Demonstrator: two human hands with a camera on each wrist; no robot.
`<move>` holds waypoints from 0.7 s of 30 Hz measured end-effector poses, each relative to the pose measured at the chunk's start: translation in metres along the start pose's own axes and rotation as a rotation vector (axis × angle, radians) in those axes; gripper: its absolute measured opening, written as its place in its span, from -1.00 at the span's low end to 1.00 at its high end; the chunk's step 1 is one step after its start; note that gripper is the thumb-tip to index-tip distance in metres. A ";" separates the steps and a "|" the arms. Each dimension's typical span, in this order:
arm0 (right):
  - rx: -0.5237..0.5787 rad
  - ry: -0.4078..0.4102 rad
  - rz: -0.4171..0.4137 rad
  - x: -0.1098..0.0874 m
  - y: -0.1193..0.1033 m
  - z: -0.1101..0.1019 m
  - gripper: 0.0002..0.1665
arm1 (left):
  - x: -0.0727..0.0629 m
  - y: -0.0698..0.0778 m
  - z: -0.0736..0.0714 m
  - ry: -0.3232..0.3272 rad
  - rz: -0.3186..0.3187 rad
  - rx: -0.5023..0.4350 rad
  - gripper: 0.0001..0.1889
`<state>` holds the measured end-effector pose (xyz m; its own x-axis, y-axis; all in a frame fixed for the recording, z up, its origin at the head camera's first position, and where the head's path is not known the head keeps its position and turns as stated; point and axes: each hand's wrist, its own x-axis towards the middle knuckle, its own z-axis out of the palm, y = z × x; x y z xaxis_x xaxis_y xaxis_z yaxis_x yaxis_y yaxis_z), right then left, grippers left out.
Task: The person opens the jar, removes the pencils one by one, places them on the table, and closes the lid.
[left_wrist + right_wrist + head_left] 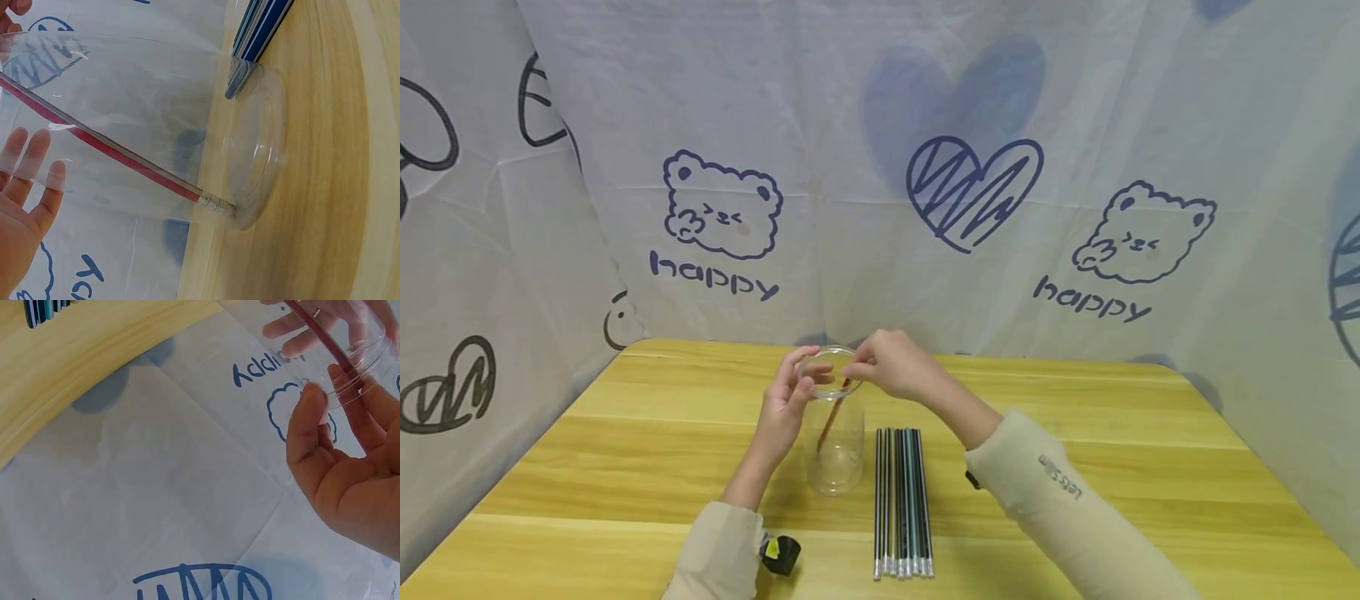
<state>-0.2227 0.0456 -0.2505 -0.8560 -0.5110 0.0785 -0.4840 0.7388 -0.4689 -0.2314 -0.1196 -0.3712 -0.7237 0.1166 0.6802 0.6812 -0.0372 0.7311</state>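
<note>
A clear plastic jar (837, 450) stands upright on the table. My left hand (784, 408) holds it near the rim, thumb and fingers around its side. A red-and-dark striped pencil (134, 161) leans inside the jar. Its silver eraser end (215, 201) is down at the jar's bottom edge. Over the mouth, my right hand (891, 364) has its fingertips at the pencil's upper end and appears to pinch it. The exact finger contact is partly hidden by the rim. Right of the jar lies a row of several striped pencils (902, 500), silver ends toward me.
The wooden table (625, 467) reaches back to a white cloth (850, 250) printed with bears and hearts. Similar cloth hangs at both sides. A black wrist device (781, 554) sits by the left cuff.
</note>
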 end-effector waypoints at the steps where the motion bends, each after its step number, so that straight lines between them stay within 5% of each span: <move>1: -0.017 0.000 0.000 0.000 -0.001 0.000 -0.72 | 0.000 0.000 0.000 0.001 0.004 -0.003 -0.50; 8: -0.203 0.140 -0.051 -0.002 -0.001 0.010 -0.76 | 0.001 -0.002 0.000 0.003 0.014 0.008 -0.48; 12: -0.165 0.270 -0.105 -0.002 0.005 0.016 -0.76 | 0.000 -0.003 0.000 0.002 0.017 0.017 -0.47; 17: 0.079 0.490 -0.241 -0.001 0.013 0.017 -0.79 | 0.000 -0.002 0.000 0.013 0.013 0.027 -0.47; 21: 0.398 0.518 -0.279 -0.002 0.015 0.016 -0.77 | 0.000 -0.002 0.000 0.019 0.006 0.031 -0.47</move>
<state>-0.2255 0.0505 -0.2721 -0.7341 -0.3097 0.6044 -0.6790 0.3442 -0.6484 -0.2325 -0.1193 -0.3725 -0.7213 0.0979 0.6857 0.6884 -0.0073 0.7253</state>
